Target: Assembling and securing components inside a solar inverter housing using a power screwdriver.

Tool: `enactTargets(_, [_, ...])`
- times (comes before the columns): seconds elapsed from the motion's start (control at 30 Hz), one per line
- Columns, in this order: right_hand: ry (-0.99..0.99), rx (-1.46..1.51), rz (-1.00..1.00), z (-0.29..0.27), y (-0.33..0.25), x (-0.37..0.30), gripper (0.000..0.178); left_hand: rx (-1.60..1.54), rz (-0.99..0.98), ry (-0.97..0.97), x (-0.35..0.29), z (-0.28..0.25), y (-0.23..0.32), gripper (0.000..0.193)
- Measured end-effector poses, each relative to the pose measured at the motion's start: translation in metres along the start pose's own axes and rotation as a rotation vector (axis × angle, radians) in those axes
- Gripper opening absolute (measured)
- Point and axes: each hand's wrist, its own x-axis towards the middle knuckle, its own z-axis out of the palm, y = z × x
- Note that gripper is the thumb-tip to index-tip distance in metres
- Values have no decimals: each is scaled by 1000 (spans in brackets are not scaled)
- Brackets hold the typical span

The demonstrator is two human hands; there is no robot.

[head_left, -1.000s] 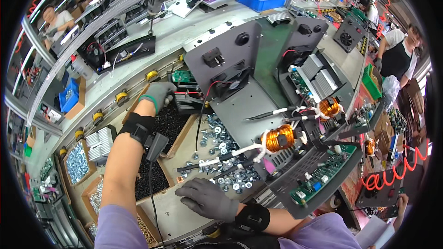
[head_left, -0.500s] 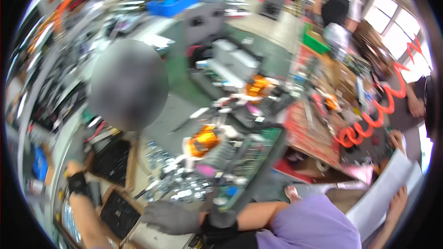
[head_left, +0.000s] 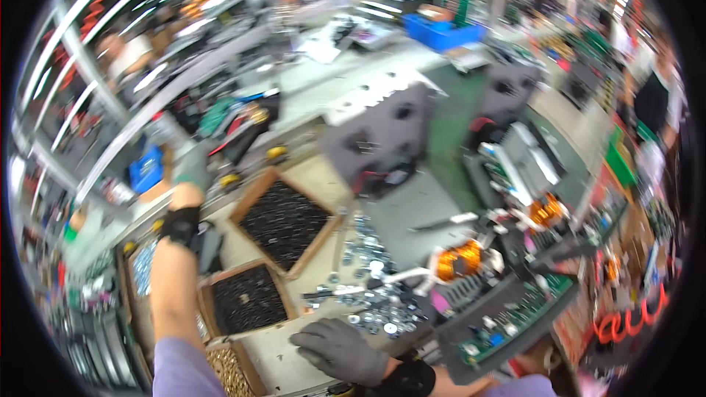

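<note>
My left hand [head_left: 193, 167], in a grey-green glove with a black wrist band, reaches out to the far left bench edge. It is nearest to a cluster of hand tools [head_left: 239, 126], and blur hides its fingers. My right hand [head_left: 340, 349], in a grey glove, lies palm down on the near bench top with its fingers loosely extended. Just beyond it, loose silver screws and nuts [head_left: 386, 309] are scattered. Between the hands are two wooden trays of black screws, an upper tray [head_left: 251, 194] and a lower tray [head_left: 281, 288].
A unit with a copper coil [head_left: 457, 261] and green circuit board [head_left: 507, 323] stands to the right. Behind it are a second coil [head_left: 546, 211] and a grey metal housing [head_left: 382, 129]. A blue bin [head_left: 445, 35] sits farther back. A red coiled hose [head_left: 629, 316] hangs at right.
The view has swung left, so the bench has shifted right in the picture. My left hand now reaches farther forward, toward the tools. The right hand stays low over the near bench top.
</note>
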Motion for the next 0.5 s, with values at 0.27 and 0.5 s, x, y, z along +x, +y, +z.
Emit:
enactTargets(0.27, [72, 14, -47, -2, -6, 11, 22, -1012, -679, 222, 96, 79, -12, 21])
enactTargets(0.5, [3, 27, -74, 24, 6, -4, 26, 285, -388, 176, 138, 131, -94, 20])
